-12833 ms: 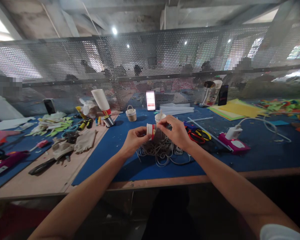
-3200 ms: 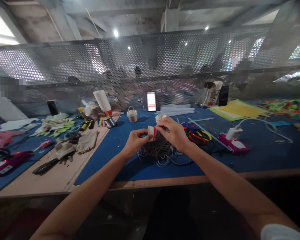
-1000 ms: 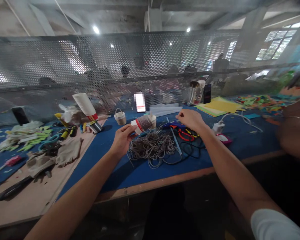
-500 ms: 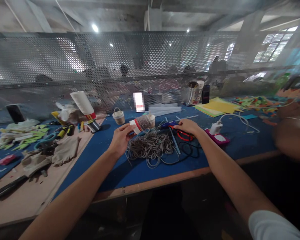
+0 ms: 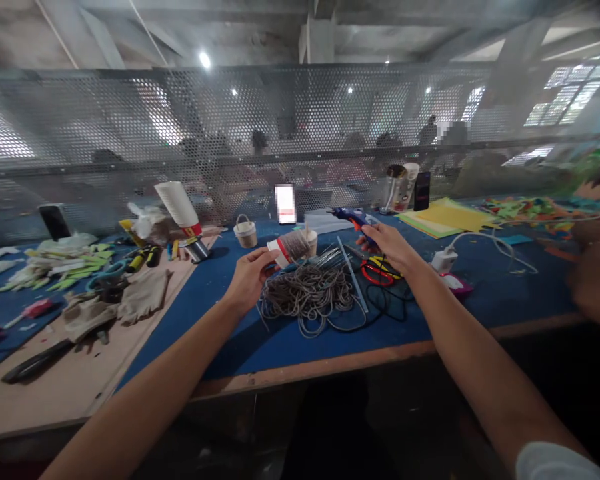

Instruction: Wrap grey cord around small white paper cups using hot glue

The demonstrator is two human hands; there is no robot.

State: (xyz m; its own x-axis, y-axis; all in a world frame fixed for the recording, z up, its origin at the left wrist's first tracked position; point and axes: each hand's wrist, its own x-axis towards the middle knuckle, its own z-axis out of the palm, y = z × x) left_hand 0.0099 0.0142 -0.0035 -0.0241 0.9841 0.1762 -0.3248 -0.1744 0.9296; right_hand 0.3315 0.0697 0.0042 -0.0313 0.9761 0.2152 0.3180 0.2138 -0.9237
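My left hand (image 5: 249, 279) grips a small paper cup (image 5: 291, 248) lying on its side, white with a red band and wound with grey cord. Below it a loose heap of grey cord (image 5: 307, 295) lies on the blue mat (image 5: 290, 337). My right hand (image 5: 386, 245) is closed round a blue glue gun (image 5: 349, 216), lifted above the mat with its nozzle pointing left. Red and yellow scissors (image 5: 380, 269) lie just under that hand.
A stack of white cups (image 5: 180, 209), a tiny basket (image 5: 245, 233), gloves (image 5: 130, 301) and tools crowd the left side. A white plug and cable (image 5: 447, 257) and yellow paper sheets (image 5: 443, 217) lie right. Another person's arm (image 5: 593, 280) shows blurred at far right. A perforated metal screen (image 5: 300, 133) stands behind.
My right hand left the cup, reached right to the mat and has lifted the blue glue gun. My left hand keeps the cord-wound cup raised. The view swung slightly.
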